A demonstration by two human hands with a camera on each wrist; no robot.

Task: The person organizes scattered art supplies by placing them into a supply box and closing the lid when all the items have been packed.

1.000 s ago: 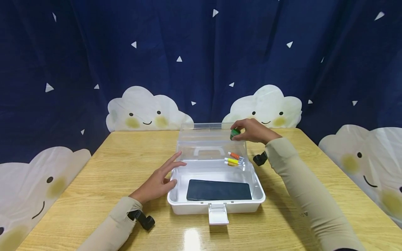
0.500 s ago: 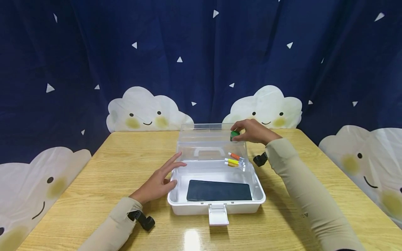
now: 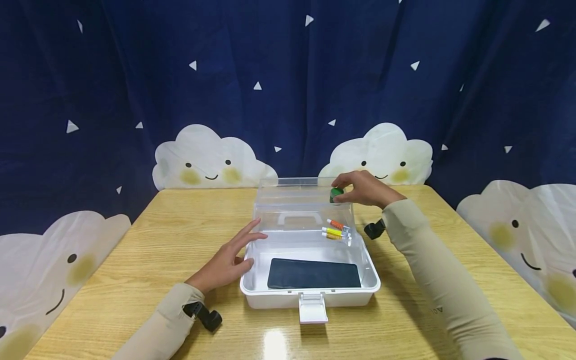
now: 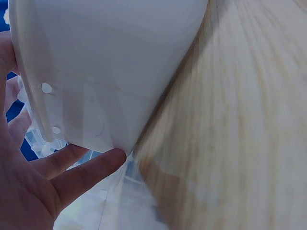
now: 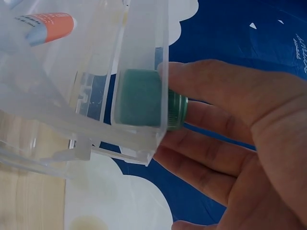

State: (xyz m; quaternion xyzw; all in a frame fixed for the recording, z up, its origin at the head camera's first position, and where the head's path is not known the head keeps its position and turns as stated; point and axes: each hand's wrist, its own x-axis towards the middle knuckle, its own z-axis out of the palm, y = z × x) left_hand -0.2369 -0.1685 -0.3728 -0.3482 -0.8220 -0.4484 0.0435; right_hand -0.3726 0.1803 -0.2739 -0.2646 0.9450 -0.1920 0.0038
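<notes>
A white plastic box [image 3: 310, 299] stands with its clear trays raised at the back. My right hand [image 3: 363, 187] pinches a small green jar [image 3: 335, 194] by its upper part, at the right end of the upper clear tray [image 3: 294, 191]. In the right wrist view, the jar's body lies behind the tray's clear wall, with thumb and fingers at its ridged lid [image 5: 177, 110]. My left hand [image 3: 225, 265] rests with spread fingers at the box's left side. The left wrist view has two fingertips touching the box's corner.
Orange [image 3: 335, 223], yellow [image 3: 333, 231] and ochre [image 3: 331, 235] paint tubes lie at the right of the lower clear tray. A dark flat rectangular thing [image 3: 314, 273] lies in the box's bottom. The front latch [image 3: 313, 307] hangs down over the wooden table [image 3: 189, 215].
The green jar has settled slightly lower and more upright in the right hand. The left hand, the box and the paint tubes stay as they were.
</notes>
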